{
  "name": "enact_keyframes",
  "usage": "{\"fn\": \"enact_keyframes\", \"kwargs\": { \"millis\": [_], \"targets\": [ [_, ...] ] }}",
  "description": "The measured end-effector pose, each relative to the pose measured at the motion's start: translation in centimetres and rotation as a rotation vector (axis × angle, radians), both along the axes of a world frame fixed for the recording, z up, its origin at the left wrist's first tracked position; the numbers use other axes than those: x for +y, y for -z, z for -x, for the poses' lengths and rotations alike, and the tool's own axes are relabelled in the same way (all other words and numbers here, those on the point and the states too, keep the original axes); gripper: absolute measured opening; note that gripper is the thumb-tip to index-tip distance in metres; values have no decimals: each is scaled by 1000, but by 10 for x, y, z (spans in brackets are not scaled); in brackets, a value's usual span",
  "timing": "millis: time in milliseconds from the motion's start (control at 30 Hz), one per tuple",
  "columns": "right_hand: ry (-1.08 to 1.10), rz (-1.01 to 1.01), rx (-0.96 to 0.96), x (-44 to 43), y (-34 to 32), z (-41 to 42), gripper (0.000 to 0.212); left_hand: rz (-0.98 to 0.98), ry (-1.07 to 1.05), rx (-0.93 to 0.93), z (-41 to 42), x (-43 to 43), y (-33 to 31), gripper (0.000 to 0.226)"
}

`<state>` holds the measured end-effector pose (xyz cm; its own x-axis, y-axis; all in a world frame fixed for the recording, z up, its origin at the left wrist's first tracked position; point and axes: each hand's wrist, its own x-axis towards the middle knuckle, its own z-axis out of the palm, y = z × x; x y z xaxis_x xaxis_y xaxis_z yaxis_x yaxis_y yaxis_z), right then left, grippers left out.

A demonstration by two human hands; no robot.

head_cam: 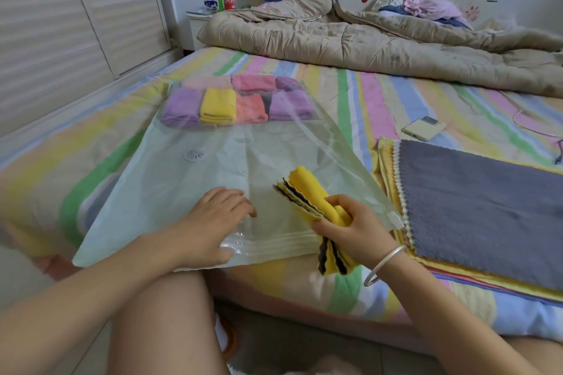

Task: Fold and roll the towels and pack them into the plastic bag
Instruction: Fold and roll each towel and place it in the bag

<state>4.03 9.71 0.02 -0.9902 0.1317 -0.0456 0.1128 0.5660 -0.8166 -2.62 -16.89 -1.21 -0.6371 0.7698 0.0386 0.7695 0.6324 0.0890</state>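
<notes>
- One plastic bag (170,179), translucent pale green and lying flat on the striped bed sheet (374,94). It has one round valve (195,155) beyond the left hand and one white slider clip (396,220) at the corner just right of the right hand.
- Seven rolled towels (219,106) show plainly through the plastic at the bag's far end, well beyond both hands. The nearer row holds four: purple, yellow, coral, purple. The row behind holds three: pale pink, pink, purple. A dark sliver between the coral and the purple one may be another; I cannot tell.
- One folded towel (304,189), yellow with dark grey layers and zigzag edges, is held over the bag's near right part. Its ends stick out past both sides of the right hand.
- One stack of flat towels (475,201) lies just right of the right hand, grey on top with yellow below. How many are in it I cannot tell.
- The left hand (213,219) rests on the bag near its zip edge, fingers loosely spread and gripping nothing.
- The right hand (350,231), with one silver bracelet (384,265) at the wrist, has its fingers curled round the folded towel.
</notes>
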Motion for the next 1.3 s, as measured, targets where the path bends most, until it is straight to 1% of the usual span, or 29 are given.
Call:
{"fn": "enact_keyframes", "kwargs": {
  "millis": [67,100,200,267,300,367,400,433,500,533,567,633,667,733,767,833,867,900,967,1033,1100,1167,1233,1267,1300],
  "targets": [
    [-110,-3,64,-4,-8,-4,29,-119,-34,-7,3,-4,-10,45],
    [-195,10,83,-7,-13,-7,27,-160,-70,-24,4,-5,-17,40],
    [-513,136,104,-24,-18,-19,28,-350,-190,-7,7,-8,-35,33],
    [-611,188,67,-36,-14,-23,30,-520,-266,-12,8,-10,-45,26],
    [-625,166,57,-42,-13,-22,30,-589,-302,-27,8,-11,-50,22],
    [-572,26,118,-55,-7,-16,29,-690,-334,-47,8,-11,-57,11],
    [-494,-55,152,-62,-5,-10,30,-723,-331,-54,7,-11,-60,6],
    [-386,-98,151,-69,-6,-4,27,-748,-322,-64,5,-10,-63,6],
    [-198,-41,99,-85,-13,14,9,-785,-289,-91,2,-9,-70,8],
    [-129,-18,53,-92,-17,24,7,-789,-280,-111,1,-9,-76,7],
    [-74,-24,17,-98,-22,37,11,-774,-279,-145,2,-10,-82,6],
    [-30,-111,-68,-105,-33,67,16,-692,-278,-290,7,-12,-95,9],
    [-24,-198,-98,-106,-38,84,19,-660,-273,-397,10,-14,-101,17],
    [31,-380,-93,-103,-37,120,19,-690,-283,-593,20,-17,-107,34],
    [74,-433,-75,-99,-33,139,19,-733,-310,-631,29,-19,-105,36],
    [148,-400,-44,-92,-13,178,28,-826,-413,-594,54,-24,-96,26],
    [175,-417,-29,-92,-4,196,32,-859,-481,-536,69,-28,-88,20],
    [193,-475,-12,-92,2,211,34,-876,-554,-478,84,-33,-80,15],
    [224,-596,48,-96,8,240,33,-855,-672,-382,116,-44,-61,10],
    [241,-596,159,-102,4,268,32,-814,-719,-320,151,-53,-43,10],
    [256,-597,188,-108,3,305,35,-772,-701,-228,186,-58,-31,19],
    [231,-642,126,-113,-1,344,35,-682,-688,-84,223,-59,-26,24],
    [213,-612,24,-117,-10,377,36,-550,-698,37,261,-58,-21,36],
    [208,-601,-18,-118,-12,391,40,-472,-706,63,278,-57,-18,45],
    [207,-617,-34,-119,-13,403,50,-392,-719,66,294,-58,-15,51]
  ]
}}
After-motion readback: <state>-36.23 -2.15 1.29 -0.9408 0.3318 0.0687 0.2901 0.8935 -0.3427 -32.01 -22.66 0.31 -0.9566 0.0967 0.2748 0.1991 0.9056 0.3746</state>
